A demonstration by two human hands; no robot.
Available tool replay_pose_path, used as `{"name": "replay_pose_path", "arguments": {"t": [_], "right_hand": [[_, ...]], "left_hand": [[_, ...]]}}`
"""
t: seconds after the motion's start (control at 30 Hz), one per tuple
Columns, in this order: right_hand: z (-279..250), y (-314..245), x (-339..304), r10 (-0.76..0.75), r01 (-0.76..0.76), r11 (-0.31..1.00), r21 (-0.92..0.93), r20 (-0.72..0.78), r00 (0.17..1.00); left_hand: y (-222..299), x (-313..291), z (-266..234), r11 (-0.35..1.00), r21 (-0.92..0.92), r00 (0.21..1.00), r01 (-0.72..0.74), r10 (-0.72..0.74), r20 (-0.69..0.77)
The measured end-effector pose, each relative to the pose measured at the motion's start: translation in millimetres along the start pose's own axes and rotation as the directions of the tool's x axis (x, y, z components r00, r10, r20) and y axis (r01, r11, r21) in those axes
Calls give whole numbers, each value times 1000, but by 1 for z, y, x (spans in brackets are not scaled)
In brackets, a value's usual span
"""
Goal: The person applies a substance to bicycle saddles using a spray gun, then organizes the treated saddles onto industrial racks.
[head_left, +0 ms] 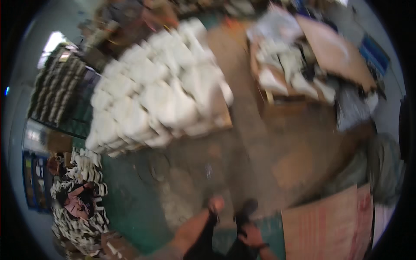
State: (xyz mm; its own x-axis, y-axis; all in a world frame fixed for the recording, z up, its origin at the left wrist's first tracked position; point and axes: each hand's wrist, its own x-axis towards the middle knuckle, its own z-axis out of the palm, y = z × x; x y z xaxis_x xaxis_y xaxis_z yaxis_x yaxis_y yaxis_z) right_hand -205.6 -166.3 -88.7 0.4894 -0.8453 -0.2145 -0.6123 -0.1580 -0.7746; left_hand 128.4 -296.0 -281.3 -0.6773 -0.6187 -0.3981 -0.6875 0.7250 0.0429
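My left hand [216, 203] over floor [134, 195], right hand [251, 235] near left edge of striped sheet [320, 221], grip openings and holds I can't tell

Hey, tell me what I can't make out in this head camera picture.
Head view: left hand, smeared by motion blur; whether it holds anything is unclear.
Head view: right hand, also blurred; its forearm is cut off by the lower edge.
Head view: stacked white pieces, too blurred to count.
Head view: co-worker at left, too small to tell the hands' grip.
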Motion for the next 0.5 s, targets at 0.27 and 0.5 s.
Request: {"name": "replay_pose_path", "arguments": {"t": [0.27, 0.5], "right_hand": [[-9, 56, -30, 474, -480, 877, 2, -165, 865], [12, 71, -92, 351, -410, 908, -83, -383, 855]], "left_hand": [[-83, 204, 194, 498, -208, 538, 842, -749, 386], [-116, 237, 271, 564, -122, 577, 816, -785, 225]]}}
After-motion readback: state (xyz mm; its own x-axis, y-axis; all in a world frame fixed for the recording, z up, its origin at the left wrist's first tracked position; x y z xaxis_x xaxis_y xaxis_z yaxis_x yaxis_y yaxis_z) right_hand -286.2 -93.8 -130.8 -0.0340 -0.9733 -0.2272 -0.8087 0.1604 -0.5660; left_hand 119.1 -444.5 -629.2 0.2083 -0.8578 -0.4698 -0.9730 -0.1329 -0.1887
